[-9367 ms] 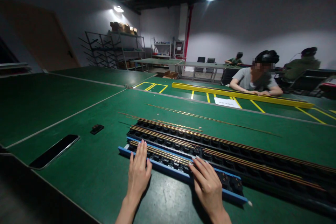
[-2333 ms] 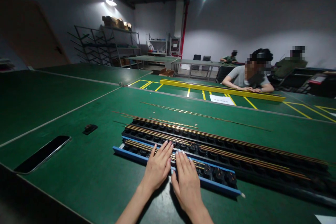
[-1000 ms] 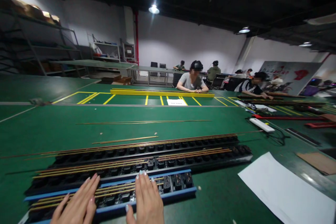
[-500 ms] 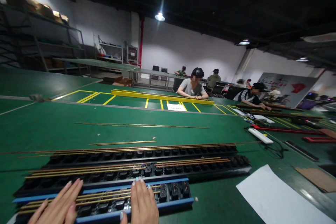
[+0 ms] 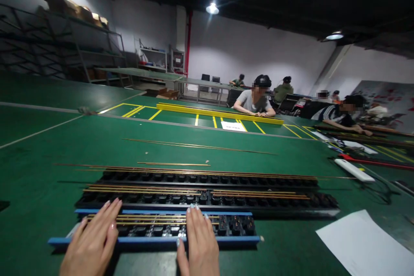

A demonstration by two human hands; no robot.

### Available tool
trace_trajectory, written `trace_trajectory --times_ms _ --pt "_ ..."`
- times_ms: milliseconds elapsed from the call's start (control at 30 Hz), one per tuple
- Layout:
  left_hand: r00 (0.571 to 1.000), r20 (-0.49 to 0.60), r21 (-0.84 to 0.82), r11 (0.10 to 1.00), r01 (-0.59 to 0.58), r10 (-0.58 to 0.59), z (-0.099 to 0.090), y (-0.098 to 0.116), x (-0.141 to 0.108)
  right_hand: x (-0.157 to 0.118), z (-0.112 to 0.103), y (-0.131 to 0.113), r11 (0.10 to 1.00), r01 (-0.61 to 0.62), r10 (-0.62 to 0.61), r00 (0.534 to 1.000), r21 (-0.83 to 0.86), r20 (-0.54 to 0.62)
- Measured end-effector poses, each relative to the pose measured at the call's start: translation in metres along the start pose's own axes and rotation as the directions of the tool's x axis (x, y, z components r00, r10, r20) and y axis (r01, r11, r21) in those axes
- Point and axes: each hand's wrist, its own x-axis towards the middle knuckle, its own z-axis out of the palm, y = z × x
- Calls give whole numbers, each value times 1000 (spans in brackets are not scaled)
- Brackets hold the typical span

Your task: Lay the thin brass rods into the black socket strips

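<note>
Close in front of me lies a short black slotted rail with blue edges (image 5: 233,239), with several thin brass rods (image 5: 152,217) along its channel. My left hand (image 5: 92,237) rests palm down across its left part, fingers stretched over the rod ends. Farther right, my right hand (image 5: 201,237) lies flat across the rail, its fingertips over the rods and its thumb at the near blue edge. Both hands are open, and parts of the rods are hidden beneath them. Black contact blocks (image 5: 236,223) show at the rail's right end.
Behind are two longer black rails (image 5: 265,212) carrying brass rods (image 5: 258,194). Loose rods (image 5: 194,144) lie farther back on the green table (image 5: 97,146). White paper (image 5: 365,241) and a white power strip (image 5: 354,170) are to the right. Co-workers (image 5: 254,100) sit across the table.
The view has swung left, so the table and rails appear farther right and more level. Both hands stay flat on the blue-edged rail.
</note>
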Motion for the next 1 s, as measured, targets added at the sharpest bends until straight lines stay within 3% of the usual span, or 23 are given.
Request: trace_trajectory --times_ms 133,367,633,1000 --pt "998 -10 59 997 -54 55 -6 4 2 -2 3 0 1000 5 -5 1000 7 -9" --pt "998 -28 69 996 -50 52 -10 6 4 -1 6 -2 1000 2 -3 1000 -11 -20" --pt "999 -29 54 998 -39 40 -10 8 5 0 -2 2 998 66 -64 995 -22 76" --pt "999 -36 28 999 -26 27 -10 10 4 2 -8 2 995 89 -84 991 -44 103"
